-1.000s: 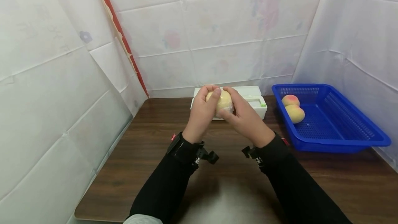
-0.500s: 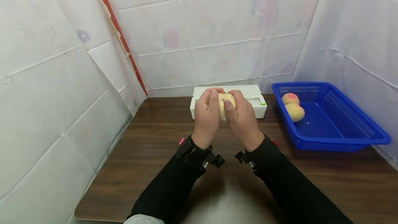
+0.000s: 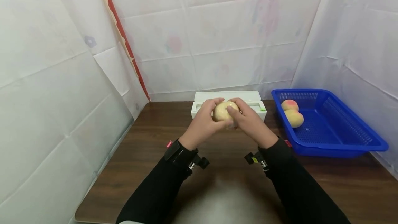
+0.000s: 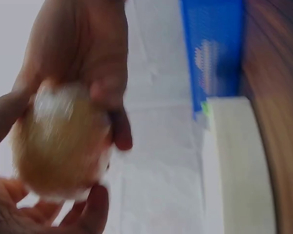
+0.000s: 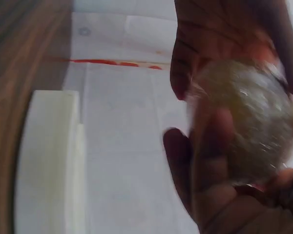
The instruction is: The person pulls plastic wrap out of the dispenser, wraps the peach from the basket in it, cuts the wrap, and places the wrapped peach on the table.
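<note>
A round yellow peach (image 3: 221, 112) is held up above the table between both hands. Shiny, crinkled clear plastic film covers it, seen best on the wrapped peach (image 5: 263, 122) in the right wrist view. My left hand (image 3: 203, 120) grips its left side, fingers over the top and thumb below. From the right, my right hand (image 3: 253, 123) holds it with the thumb across the near face and the fingers bent round the far side. Motion blurs the peach (image 4: 58, 146) in the left wrist view. The hands hide part of its underside.
Behind the hands, a long white box (image 3: 228, 96) with a raised lid and a small green piece stands near the back wall. At the right is a blue perforated basket (image 3: 342, 149) holding two peaches (image 3: 293, 117). White sheeting encloses the dark wooden table (image 3: 140, 168).
The hands have turned the peach and shifted their grip around it; the left thumb has moved from the top to below. The head view has tilted slightly up.
</note>
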The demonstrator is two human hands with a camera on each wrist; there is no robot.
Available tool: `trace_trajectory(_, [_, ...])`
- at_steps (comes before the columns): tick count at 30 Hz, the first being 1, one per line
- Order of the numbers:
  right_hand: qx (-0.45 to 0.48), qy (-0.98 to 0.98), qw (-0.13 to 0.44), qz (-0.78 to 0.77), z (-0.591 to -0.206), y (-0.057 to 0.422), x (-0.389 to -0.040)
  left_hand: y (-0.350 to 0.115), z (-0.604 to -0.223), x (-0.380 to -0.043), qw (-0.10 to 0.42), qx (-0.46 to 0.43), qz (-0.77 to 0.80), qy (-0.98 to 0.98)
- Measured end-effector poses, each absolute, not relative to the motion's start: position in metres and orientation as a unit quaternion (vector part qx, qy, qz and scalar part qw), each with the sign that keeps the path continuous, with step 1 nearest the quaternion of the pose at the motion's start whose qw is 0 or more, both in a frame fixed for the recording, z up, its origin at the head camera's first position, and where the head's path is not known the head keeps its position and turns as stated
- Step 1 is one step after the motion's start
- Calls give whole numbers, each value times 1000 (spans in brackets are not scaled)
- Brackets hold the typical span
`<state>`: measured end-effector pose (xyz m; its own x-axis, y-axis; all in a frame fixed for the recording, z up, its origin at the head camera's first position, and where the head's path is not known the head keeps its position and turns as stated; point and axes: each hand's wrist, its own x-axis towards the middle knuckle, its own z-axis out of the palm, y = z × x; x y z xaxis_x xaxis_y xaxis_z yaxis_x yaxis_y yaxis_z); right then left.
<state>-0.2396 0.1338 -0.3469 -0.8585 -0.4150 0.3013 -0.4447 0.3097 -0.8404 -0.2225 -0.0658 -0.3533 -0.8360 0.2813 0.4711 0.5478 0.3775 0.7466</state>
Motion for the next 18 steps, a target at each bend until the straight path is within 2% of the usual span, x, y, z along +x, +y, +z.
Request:
trace_trajectory(3, [276, -816, -47, 506, -357, 141, -241, -77, -365, -225, 122, -265, -465, -836])
trace_trajectory(5, [281, -823, -67, 489, -363, 144, -238, -83, -373, -223, 115, -269, -454, -842])
trace_trajectory(11, [307, -832, -66, 457, -377, 150, -221, -92, -391, -211, 82, -298, -442, -842])
trace_trajectory(18, [298, -817, -85, 487, -389, 154, -210, -93, -397, -200, 52, -273, -431, -858])
